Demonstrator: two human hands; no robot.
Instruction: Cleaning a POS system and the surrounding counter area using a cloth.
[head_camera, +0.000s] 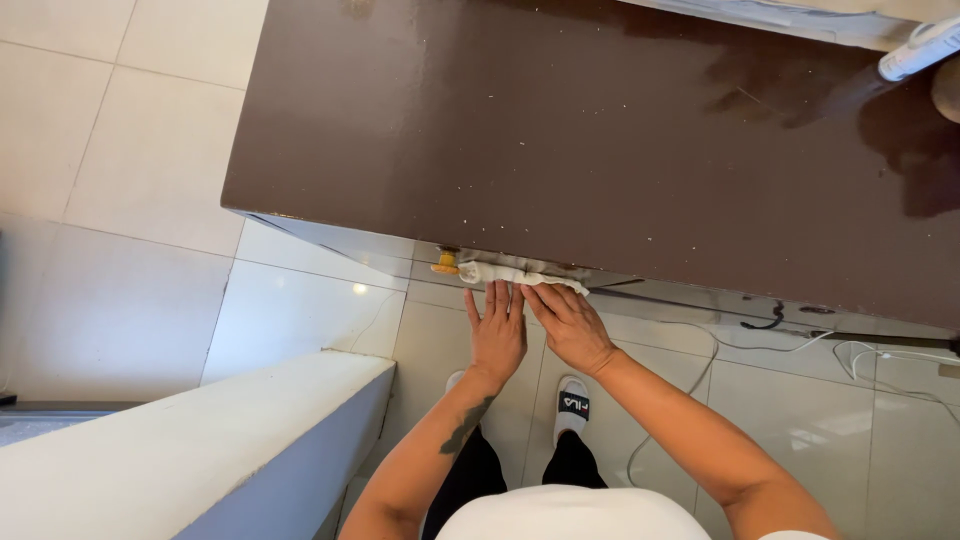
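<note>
Left hand (497, 335): flat, palm down, fingers straight and close together, tips touching the lower edge of the cloth (520, 276). It grips nothing. A dark tattoo runs along the forearm.
Right hand (570, 325): flat too, fingers stretched out and side by side, tips pressed on the right part of the cloth; not closed around it.
Hands together: side by side, index fingers nearly touching, both pointing toward the table (600, 140).
Cloth: white, rolled or bunched into a long thin strip, lying along the near front edge of the table, just under the top. Whether it sits on a ledge or is pressed against the face, I cannot tell.
Knob (445, 264): small, yellowish, just left of the cloth's end, on the table front.
Table: dark brown, glossy top with small pale specks, filling the upper part of the view.
Bottle (920, 48): white, lying at the far right corner of the top, partly cut off.
Cables (770, 345): thin white and dark ones on the tiled floor to the right of the arms.
Slippers (572, 405): white, on the person's feet, below the hands.
Ledge (180, 450): pale, at lower left, near the left arm.
</note>
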